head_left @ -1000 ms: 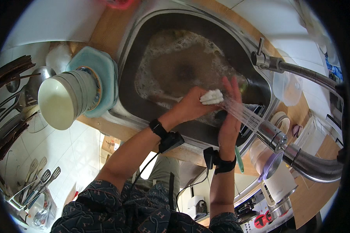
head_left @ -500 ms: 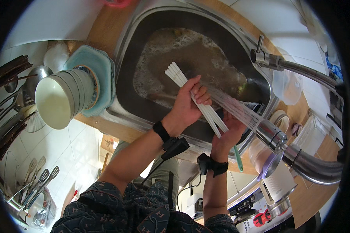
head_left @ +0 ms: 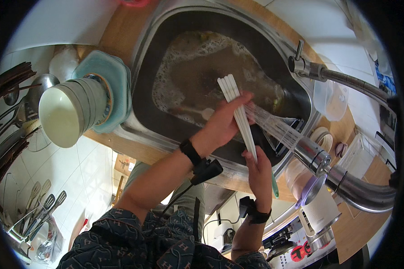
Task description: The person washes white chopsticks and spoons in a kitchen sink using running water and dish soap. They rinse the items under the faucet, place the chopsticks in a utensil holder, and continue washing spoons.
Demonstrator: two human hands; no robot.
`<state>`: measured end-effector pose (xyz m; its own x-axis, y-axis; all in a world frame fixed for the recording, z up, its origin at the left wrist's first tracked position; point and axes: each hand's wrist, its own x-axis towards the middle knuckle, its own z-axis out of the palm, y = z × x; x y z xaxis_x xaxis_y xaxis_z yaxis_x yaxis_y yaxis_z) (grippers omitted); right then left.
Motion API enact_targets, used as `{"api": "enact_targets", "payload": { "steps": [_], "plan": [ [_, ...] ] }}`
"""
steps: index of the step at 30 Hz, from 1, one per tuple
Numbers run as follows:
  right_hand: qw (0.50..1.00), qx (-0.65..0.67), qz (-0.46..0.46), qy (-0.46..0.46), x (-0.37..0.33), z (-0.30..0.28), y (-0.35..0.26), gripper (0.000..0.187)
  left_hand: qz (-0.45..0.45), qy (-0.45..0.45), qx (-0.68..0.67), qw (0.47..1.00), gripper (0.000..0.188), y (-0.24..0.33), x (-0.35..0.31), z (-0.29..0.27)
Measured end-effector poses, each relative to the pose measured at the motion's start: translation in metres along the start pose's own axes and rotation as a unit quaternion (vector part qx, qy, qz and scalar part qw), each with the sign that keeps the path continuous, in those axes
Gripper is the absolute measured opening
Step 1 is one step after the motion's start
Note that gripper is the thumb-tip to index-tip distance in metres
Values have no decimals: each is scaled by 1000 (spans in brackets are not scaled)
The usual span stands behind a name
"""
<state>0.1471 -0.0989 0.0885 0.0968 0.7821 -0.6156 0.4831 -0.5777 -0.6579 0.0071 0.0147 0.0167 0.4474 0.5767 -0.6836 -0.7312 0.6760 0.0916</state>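
A bundle of white chopsticks slants over the sink, its upper ends pointing away from me. My left hand is closed around the middle of the bundle. Lower down, my right hand grips the near ends between thumb and fingers. From the tap's spray head at the right, a stream of water runs toward my left hand and the chopsticks. Murky, foamy water lies in the sink. A green handle shows beside my right hand; its other end is hidden.
Left of the sink, pale bowls lean sideways against blue plates. A tap lever with a metal hose stands at the far right. Clear plastic tubs and a purple-rimmed container line the right counter. Utensils hang at lower left.
The chopsticks have swung more upright, and their far ends have shifted right. My left hand has moved slightly right. My right hand has drawn nearer to me, out of the water stream.
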Motion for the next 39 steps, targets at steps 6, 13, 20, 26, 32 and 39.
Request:
{"api": "enact_targets", "payload": {
  "steps": [6, 13, 20, 26, 32, 39],
  "plan": [
    [952, 249, 173, -36, -18, -17, 9, 42, -65, -1, -78, 995, 31, 1, 14, 1],
    [918, 349, 122, -143, -20, -3, 0, 35, -112, -282, -165, 939, 29, 12, 23, -6],
    [989, -129, -54, 43, 10, 13, -14, 26, -2, 119, -13, 993, 29, 13, 8, 10],
    [991, -46, -109, 67, 32, -37, -23, 31, 88, 31, -143, 985, 36, 29, 8, -13],
    [823, -387, -378, 173, 130, -88, -90, 46, 179, 7, -218, 959, 42, 51, -13, -18],
    [661, -652, -290, 231, 175, -80, -119, 55, 236, 14, -134, 963, 41, 71, -55, -10]
  ]
}}
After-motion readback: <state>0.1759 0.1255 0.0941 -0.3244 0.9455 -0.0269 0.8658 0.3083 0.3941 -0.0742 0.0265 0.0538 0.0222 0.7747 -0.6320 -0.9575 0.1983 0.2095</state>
